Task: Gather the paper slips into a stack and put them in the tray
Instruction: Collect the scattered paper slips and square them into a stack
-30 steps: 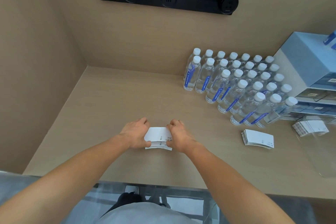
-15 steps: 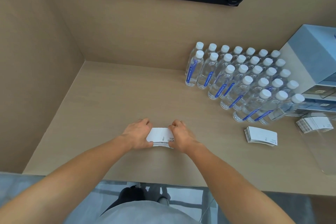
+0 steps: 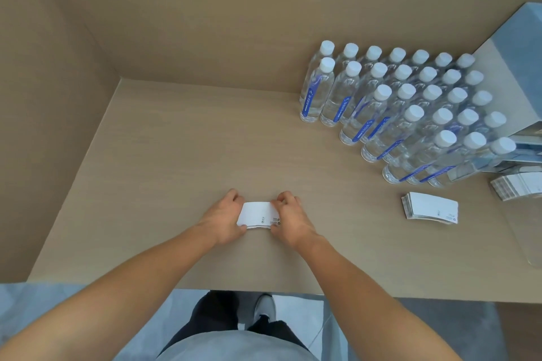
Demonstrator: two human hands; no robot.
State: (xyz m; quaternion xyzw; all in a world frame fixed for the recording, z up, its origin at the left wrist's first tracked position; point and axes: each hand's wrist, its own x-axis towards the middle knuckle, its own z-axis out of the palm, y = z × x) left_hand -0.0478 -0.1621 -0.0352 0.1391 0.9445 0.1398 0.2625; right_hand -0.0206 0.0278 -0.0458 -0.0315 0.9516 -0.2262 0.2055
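Your left hand [image 3: 224,218] and right hand [image 3: 290,218] are closed on the two short ends of a small stack of paper slips [image 3: 258,215], which rests on the table [image 3: 176,155] near its front edge, straight ahead of you. The step in hand looks like squaring the stack. Keep thumbs on the near edge and fingers on the far edge, press inward evenly from both sides, and tap the long edge down on the table so stray slips fall level. Don't squeeze hard: the slips are thin and would bow upward in the middle. Lift only once the edges read as one clean block.

The slips are white, slightly arched rectangles with small dark print near one corner; the layered edge shows as fine grey lines. A second stack of slips [image 3: 429,208] lies to your right, well apart from the one you hold. A third pile [image 3: 516,186] sits farther right in what seems to be a clear plastic tray [image 3: 528,237], whose walls are hard to make out. The table is matte, pale wood-grain laminate, smooth enough for paper to slide. Behind stand rows of clear water bottles [image 3: 410,108] with white caps and blue labels.
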